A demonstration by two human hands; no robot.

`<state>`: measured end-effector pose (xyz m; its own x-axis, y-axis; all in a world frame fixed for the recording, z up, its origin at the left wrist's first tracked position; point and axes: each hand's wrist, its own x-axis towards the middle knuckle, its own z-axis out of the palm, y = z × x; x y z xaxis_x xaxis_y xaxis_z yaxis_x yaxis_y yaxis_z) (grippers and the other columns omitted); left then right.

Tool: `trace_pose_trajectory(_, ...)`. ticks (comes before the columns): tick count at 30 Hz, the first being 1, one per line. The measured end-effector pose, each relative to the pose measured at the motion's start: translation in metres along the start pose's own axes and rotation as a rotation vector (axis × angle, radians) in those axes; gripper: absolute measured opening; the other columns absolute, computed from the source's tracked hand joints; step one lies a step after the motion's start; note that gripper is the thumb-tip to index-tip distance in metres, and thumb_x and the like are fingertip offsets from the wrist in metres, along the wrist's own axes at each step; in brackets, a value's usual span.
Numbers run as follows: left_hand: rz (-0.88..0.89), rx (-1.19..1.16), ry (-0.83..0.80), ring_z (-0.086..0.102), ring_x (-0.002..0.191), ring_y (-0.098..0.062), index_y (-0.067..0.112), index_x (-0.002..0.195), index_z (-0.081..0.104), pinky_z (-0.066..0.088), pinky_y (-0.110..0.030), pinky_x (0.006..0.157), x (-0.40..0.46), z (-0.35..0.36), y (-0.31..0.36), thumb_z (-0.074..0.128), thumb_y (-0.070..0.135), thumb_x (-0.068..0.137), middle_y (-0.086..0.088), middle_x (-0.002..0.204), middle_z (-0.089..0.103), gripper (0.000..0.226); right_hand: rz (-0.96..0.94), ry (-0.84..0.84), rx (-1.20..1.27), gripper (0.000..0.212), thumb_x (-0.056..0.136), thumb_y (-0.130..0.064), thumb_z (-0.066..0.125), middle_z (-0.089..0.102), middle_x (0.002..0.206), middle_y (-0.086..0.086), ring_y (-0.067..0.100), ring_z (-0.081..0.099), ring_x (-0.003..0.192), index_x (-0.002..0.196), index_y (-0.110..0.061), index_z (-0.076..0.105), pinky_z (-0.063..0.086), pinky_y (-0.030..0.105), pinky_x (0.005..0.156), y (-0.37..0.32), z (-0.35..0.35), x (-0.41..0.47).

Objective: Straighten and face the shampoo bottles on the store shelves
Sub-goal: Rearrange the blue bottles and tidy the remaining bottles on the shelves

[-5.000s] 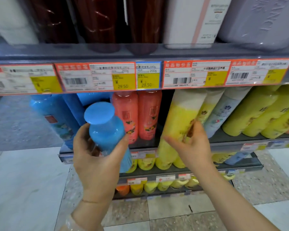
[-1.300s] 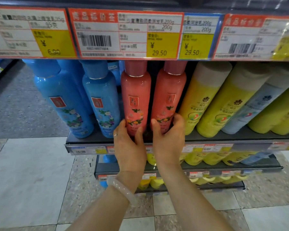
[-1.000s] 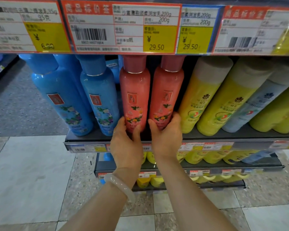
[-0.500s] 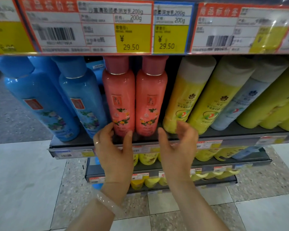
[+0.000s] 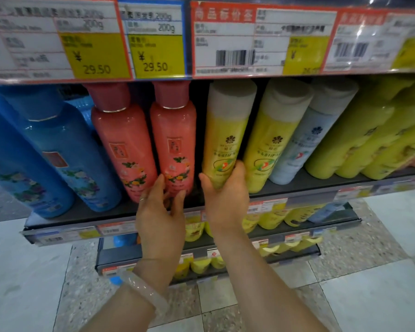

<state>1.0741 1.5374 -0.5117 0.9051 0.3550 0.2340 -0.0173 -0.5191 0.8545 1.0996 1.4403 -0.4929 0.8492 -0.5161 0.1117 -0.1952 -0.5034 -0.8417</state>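
Nearest to me, two bare forearms reach up from the bottom of the view, the left one wearing a pale bangle [image 5: 146,293]. My left hand [image 5: 159,215] cups the base of the right-hand pink bottle [image 5: 174,142], thumb and fingers curled loosely around its foot. My right hand [image 5: 225,198] wraps the bottom of the first yellow bottle [image 5: 227,130], thumb on the left side and fingers round the right. Both bottles stand on the dark shelf [image 5: 297,185], labels toward me. I judge the step in hand is squaring up this yellow bottle, with the pink pair looking finished; next it wants a small twist and a slide so it sits upright and level with its neighbours. Further right, a second yellow bottle [image 5: 273,140], a pale blue-white bottle [image 5: 307,142] and a cluster of yellow-green bottles [image 5: 374,140] lean, though the wide lens may exaggerate this. Blue bottles [image 5: 65,159] stand left. Price tags [image 5: 153,39] above hide the caps' tops; their print is blurred, and rear rows are hidden.
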Motion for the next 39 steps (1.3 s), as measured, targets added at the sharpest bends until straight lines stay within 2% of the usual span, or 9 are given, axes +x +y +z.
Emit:
trace_pose_trajectory(5, -0.023, -0.041, -0.015, 0.058, 0.093, -0.012, 0.010, 0.130, 0.051, 0.046, -0.028, 0.083, -0.004, 0.004, 0.005, 0.066, 0.016, 0.084, -0.013, 0.121, 0.060, 0.049, -0.035, -0.099, -0.035, 0.064, 0.075, -0.036, 0.073, 0.060, 0.118, 0.004, 0.024, 0.056, 0.111, 0.125, -0.013, 0.041, 0.047, 0.038, 0.087, -0.001, -0.008, 0.001)
trace_pose_trajectory(9, 0.019, -0.111, 0.037, 0.058, 0.084, -0.013, 0.010, 0.112, 0.059, 0.049, -0.028, 0.078, -0.016, 0.000, 0.012, 0.069, 0.018, 0.081, -0.007, 0.107, 0.055, 0.033, -0.046, -0.125, 0.116, 0.023, 0.082, -0.018, 0.066, 0.060, 0.088, -0.018, -0.004, 0.057, 0.081, 0.100, -0.028, 0.056, 0.050, 0.028, 0.078, 0.021, -0.050, -0.011)
trace_pose_trajectory(13, 0.116, -0.110, -0.139, 0.058, 0.091, -0.012, 0.013, 0.116, 0.057, 0.051, -0.034, 0.077, -0.036, 0.016, 0.035, 0.064, 0.032, 0.084, 0.000, 0.105, 0.055, 0.038, -0.024, 0.203, 0.198, 0.042, 0.080, -0.014, 0.068, 0.057, 0.108, 0.008, 0.015, 0.056, 0.093, 0.117, -0.012, 0.049, 0.050, 0.036, 0.085, 0.053, -0.096, 0.016)
trace_pose_trajectory(18, 0.136, -0.128, -0.241, 0.054, 0.104, -0.013, 0.008, 0.129, 0.049, 0.045, -0.033, 0.089, -0.049, 0.051, 0.073, 0.060, 0.028, 0.086, -0.009, 0.122, 0.058, 0.048, -0.003, 0.037, 0.220, 0.071, 0.073, -0.016, 0.076, 0.052, 0.124, 0.005, 0.016, 0.053, 0.111, 0.131, -0.009, 0.036, 0.047, 0.036, 0.096, 0.058, -0.104, 0.078)
trace_pose_trajectory(22, 0.145, -0.100, -0.279, 0.059, 0.105, -0.014, 0.010, 0.137, 0.040, 0.040, -0.023, 0.085, -0.051, 0.070, 0.090, 0.058, 0.025, 0.088, -0.003, 0.122, 0.059, 0.055, 0.001, -0.029, 0.205, 0.056, 0.070, -0.017, 0.079, 0.062, 0.112, 0.008, 0.014, 0.059, 0.096, 0.114, -0.009, 0.046, 0.052, 0.034, 0.086, 0.063, -0.099, 0.089)
trace_pose_trajectory(24, 0.131, -0.109, -0.270, 0.056, 0.093, -0.007, 0.013, 0.139, 0.038, 0.039, -0.018, 0.079, -0.048, 0.078, 0.095, 0.059, 0.022, 0.087, 0.004, 0.109, 0.058, 0.056, -0.019, -0.031, 0.165, 0.054, 0.070, -0.020, 0.078, 0.062, 0.112, 0.009, 0.016, 0.059, 0.095, 0.113, -0.009, 0.046, 0.052, 0.033, 0.083, 0.067, -0.099, 0.092)
trace_pose_trajectory(29, 0.162, -0.063, -0.192, 0.054, 0.088, -0.004, 0.006, 0.130, 0.051, 0.027, 0.011, 0.069, -0.040, 0.086, 0.090, 0.066, 0.010, 0.083, -0.014, 0.108, 0.069, 0.049, -0.033, 0.028, 0.144, 0.053, 0.070, -0.021, 0.078, 0.061, 0.107, 0.004, 0.017, 0.058, 0.097, 0.112, -0.009, 0.048, 0.049, 0.033, 0.083, 0.074, -0.109, 0.098)
trace_pose_trajectory(36, 0.090, -0.071, -0.177, 0.055, 0.081, -0.008, 0.002, 0.132, 0.046, 0.029, 0.012, 0.066, -0.040, 0.093, 0.086, 0.066, 0.012, 0.083, -0.014, 0.101, 0.071, 0.054, 0.047, -0.009, 0.073, 0.057, 0.072, -0.027, 0.077, 0.062, 0.114, 0.005, 0.019, 0.060, 0.102, 0.117, -0.011, 0.048, 0.050, 0.038, 0.087, 0.080, -0.124, 0.097)
trace_pose_trajectory(39, 0.054, -0.028, -0.194, 0.053, 0.076, -0.009, 0.004, 0.138, 0.037, 0.035, -0.002, 0.060, -0.030, 0.093, 0.087, 0.064, 0.021, 0.085, -0.008, 0.091, 0.071, 0.062, -0.021, 0.118, 0.082, 0.038, 0.080, -0.027, 0.069, 0.058, 0.104, -0.001, 0.007, 0.056, 0.089, 0.112, -0.019, 0.050, 0.051, 0.033, 0.082, 0.080, -0.129, 0.065)
